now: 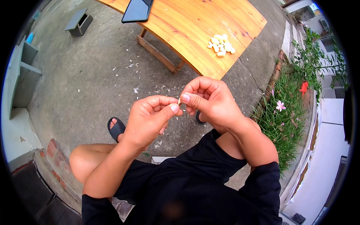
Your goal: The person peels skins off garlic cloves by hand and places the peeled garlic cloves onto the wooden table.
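Note:
My left hand (152, 116) and my right hand (210, 99) meet in front of my lap. Thumb and forefinger of each are pinched together on a small garlic clove (179, 101), mostly hidden by the fingertips. Pale brownish skin shows on the bit between them. Beyond my right hand, a pile of peeled garlic cloves (221, 45) lies near the corner of the wooden table (195, 26). Thin pale flakes of skin (136, 90) are scattered on the concrete below my hands.
A dark phone (137, 10) lies at the table's left edge. A small grey box (79, 23) stands on the concrete floor at the far left. Grass with pink flowers (280, 106) grows along the right. A black slipper (116, 129) is on my left foot.

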A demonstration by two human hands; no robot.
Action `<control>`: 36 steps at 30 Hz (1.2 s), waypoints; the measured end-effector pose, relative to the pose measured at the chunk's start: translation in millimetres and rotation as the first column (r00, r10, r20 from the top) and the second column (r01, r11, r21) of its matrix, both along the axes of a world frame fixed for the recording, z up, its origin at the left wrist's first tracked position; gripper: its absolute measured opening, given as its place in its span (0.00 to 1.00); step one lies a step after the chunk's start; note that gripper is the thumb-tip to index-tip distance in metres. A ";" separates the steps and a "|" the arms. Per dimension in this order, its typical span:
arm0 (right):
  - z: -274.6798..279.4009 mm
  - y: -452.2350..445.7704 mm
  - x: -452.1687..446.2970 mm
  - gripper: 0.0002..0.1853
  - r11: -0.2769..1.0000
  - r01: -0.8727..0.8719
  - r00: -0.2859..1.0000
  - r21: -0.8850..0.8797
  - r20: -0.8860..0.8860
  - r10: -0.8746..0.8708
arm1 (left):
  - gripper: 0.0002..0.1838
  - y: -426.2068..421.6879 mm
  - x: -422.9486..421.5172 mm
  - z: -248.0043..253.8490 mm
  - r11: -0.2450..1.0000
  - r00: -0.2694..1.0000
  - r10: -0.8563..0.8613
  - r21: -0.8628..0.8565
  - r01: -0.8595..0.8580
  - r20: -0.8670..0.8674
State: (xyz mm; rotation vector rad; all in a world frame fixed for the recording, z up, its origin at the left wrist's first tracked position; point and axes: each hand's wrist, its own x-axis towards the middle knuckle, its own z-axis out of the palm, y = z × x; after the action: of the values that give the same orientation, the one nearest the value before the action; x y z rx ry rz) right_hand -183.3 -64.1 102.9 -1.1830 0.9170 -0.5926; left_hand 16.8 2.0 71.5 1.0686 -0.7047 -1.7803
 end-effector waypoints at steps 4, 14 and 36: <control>4.4 5.9 5.5 0.06 0.999 0.038 0.998 -0.038 -0.048 -0.040 | 0.07 2.7 -4.5 0.8 0.996 0.992 0.014 -0.085 -0.004 0.123; 1.5 13.3 1.4 0.05 0.939 -0.112 0.983 -0.325 -0.175 0.057 | 0.01 2.8 -8.9 -7.3 0.900 0.787 0.283 -0.435 -0.021 0.548; -9.7 1.0 -2.7 0.08 0.925 -0.152 0.940 0.349 0.339 0.027 | 0.09 -2.2 5.3 -12.6 0.975 0.977 0.146 -0.192 -0.115 0.157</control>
State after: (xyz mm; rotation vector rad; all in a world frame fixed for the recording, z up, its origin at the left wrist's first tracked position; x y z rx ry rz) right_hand -186.0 -63.1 93.3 -0.7506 0.6470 -0.4957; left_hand 22.1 -0.2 59.0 1.1243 -0.8626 -1.4941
